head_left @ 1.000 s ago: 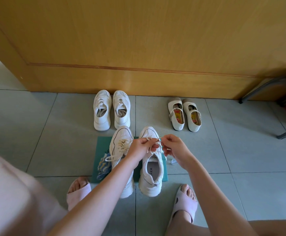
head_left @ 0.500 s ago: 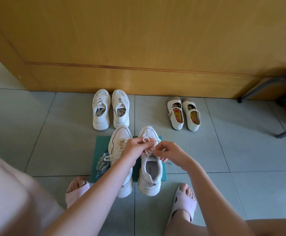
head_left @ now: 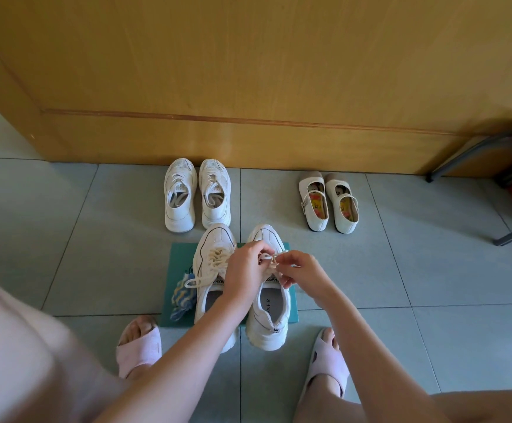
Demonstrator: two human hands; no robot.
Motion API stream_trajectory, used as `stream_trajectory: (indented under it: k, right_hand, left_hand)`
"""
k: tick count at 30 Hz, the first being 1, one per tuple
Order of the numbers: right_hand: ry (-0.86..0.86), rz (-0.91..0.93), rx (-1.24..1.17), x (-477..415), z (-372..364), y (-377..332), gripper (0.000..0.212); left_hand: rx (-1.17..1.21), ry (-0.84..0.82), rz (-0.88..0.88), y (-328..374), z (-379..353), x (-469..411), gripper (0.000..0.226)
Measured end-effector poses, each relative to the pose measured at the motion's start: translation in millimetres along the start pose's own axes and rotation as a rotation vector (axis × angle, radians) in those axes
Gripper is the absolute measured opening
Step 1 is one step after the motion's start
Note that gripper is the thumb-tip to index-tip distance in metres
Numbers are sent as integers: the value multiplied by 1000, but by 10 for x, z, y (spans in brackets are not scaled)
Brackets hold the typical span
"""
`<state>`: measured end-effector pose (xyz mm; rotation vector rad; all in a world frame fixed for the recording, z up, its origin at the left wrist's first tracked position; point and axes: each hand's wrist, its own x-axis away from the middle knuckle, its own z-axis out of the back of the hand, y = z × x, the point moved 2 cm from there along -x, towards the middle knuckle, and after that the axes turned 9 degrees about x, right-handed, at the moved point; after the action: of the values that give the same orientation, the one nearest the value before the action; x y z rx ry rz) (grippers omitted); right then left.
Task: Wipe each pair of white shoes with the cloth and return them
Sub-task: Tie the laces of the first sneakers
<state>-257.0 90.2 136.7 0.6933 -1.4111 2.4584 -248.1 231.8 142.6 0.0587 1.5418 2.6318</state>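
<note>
The left hand [head_left: 245, 270] and right hand [head_left: 302, 270] each have a narrow grip, fingertips pinching the lace [head_left: 271, 257] of one chunky sneaker [head_left: 268, 319], wrists bent down over its tongue. Its mate [head_left: 213, 257] stands just beside it, both on a teal mat [head_left: 180, 264] with one striped cloth [head_left: 181, 296]. Two more white pairs, mesh sneakers [head_left: 180, 196] and strap shoes [head_left: 344, 209], stand by the wooden door [head_left: 248, 71]: three pairs, six shoes.

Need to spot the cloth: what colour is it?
The cloth is patterned blue, yellow and white; head view.
</note>
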Motion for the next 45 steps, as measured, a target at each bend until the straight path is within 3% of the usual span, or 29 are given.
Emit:
stream_trajectory:
  k: [3,10,16,23,26,29,34,40,45]
  right_hand:
    - [37,45,-77,-17,17,-31,39]
    - [11,101,-71,-44,33,-18,14]
    - [-81,-12,-402,-10,32,56,24]
    - [-117,-108,-436,-16,7,100,12]
    - [-30,-128,-347,-26,40,109,9]
    - [73,-162,-95,-39,123,153,11]
    - [99,-235,195,-11,255,249,13]
    - [106,-213,390,-6,259,301,12]
    - [161,-206,452,11,291,308,9]
  left_hand:
    - [79,9,8,-8,-46,8,13]
    - [248,-47,55,-37,-43,30,10]
    - [278,-98,67,-37,-25,15,9]
    - [274,-82,81,-55,18,22,9]
    - [221,-42,45,-82,23,45,10]
    - [170,61,57,-102,82,100,11]
    - [388,137,223,-199,238,240,8]
    - [521,199,384,-232,294,313,9]
    - [487,170,451,-193,318,271,15]
